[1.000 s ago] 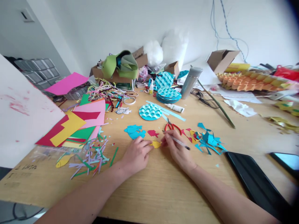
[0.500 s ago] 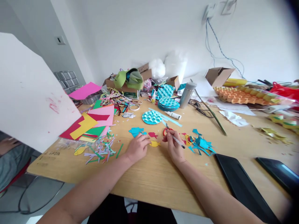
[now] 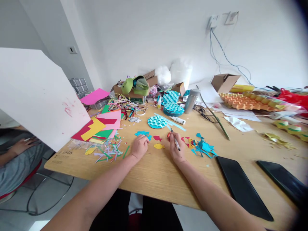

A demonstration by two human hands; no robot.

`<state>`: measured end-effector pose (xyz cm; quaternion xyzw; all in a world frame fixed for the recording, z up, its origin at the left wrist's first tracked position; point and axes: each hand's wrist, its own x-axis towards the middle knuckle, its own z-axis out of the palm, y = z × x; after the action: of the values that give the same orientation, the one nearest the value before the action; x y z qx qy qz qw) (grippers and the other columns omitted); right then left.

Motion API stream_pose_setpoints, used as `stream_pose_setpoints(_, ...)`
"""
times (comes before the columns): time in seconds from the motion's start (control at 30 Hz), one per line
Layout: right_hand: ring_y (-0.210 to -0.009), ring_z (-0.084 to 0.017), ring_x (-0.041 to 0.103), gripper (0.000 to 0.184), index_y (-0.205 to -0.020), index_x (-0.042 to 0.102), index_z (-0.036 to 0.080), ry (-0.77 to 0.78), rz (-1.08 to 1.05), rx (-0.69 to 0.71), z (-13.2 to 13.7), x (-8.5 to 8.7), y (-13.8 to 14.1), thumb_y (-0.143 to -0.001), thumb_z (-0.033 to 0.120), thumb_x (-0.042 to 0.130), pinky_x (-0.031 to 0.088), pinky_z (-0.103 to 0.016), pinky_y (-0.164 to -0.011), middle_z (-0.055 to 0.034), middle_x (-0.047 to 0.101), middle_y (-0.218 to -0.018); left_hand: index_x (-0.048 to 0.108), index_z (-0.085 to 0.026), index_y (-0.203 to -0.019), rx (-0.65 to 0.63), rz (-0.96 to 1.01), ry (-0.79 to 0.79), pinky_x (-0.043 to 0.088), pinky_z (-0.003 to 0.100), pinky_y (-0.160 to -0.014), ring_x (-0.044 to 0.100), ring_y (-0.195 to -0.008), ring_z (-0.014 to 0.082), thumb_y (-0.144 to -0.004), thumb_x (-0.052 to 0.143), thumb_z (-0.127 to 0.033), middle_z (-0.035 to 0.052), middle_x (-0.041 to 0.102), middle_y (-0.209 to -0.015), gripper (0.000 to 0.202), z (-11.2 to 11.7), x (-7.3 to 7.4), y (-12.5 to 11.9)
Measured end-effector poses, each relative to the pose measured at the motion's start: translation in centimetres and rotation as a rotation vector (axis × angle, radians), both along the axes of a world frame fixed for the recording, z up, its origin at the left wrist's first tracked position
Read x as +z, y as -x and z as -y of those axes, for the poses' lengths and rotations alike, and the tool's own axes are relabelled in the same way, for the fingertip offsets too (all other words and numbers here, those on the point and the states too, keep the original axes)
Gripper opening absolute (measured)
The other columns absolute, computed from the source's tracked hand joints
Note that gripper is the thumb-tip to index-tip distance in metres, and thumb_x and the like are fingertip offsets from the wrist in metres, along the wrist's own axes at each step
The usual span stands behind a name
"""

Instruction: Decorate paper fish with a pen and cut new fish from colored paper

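Observation:
My right hand (image 3: 177,150) grips a marker pen (image 3: 177,144) with a pale barrel and dark end, its tip pointing away from me. Red-orange-handled scissors (image 3: 168,136) seem to lie just behind those fingers, partly hidden. On the table, my left hand (image 3: 140,146) rests with loosely bent fingers at the near edge of a blue paper fish (image 3: 143,133), partly covering it. Between the hands are a red paper fish (image 3: 157,138) and a yellow paper fish (image 3: 158,146). Behind them sits a round piece with blue and white paper scales (image 3: 157,122).
Blue paper scraps (image 3: 204,147) and a black phone-like device (image 3: 243,186) lie to the right. Coloured sheets (image 3: 96,128) and paper strips (image 3: 112,149) cover the left. A grey bottle (image 3: 192,101) stands behind. A person's hand (image 3: 24,146) shows beyond a white board (image 3: 43,99).
My left hand has drawn back leftward from the yellow fish to beside the blue fish. My right hand still holds the marker, now turned more upright. The view has shifted slightly.

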<state>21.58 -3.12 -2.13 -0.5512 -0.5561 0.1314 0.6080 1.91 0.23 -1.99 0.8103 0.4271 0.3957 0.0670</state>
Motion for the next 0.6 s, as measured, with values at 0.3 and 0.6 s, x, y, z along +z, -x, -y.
stream_pose_setpoints(0.3, -0.059, -0.015, 0.051, 0.040, -0.085, 0.055, 0.020, 0.044, 0.011, -0.013, 0.1, 0.3, 0.0, -0.093, 0.057, 0.041, 0.042, -0.028, -0.061, 0.0023, 0.054, -0.064, 0.058, -0.019, -0.065, 0.017, 0.015, 0.032, 0.047, 0.032, -0.078, 0.059, -0.079, 0.0193, -0.077, 0.043, 0.003, 0.0030, 0.062, -0.071, 0.029, 0.1, -0.2, 0.0)
stream_pose_setpoints(0.6, -0.048, -0.014, 0.054, 0.036, -0.089, 0.055, 0.020, 0.113, -0.034, 0.074, 0.9, 0.4, 0.2, -0.097, 0.051, 0.040, 0.042, -0.024, -0.048, 0.0017, 0.057, -0.058, 0.056, -0.019, -0.064, -0.036, 0.095, -0.008, 0.047, 0.030, -0.072, 0.057, -0.073, 0.0173, -0.080, 0.040, 0.001, 0.0021, 0.059, -0.067, 0.030, 1.2, 0.8, 0.4)
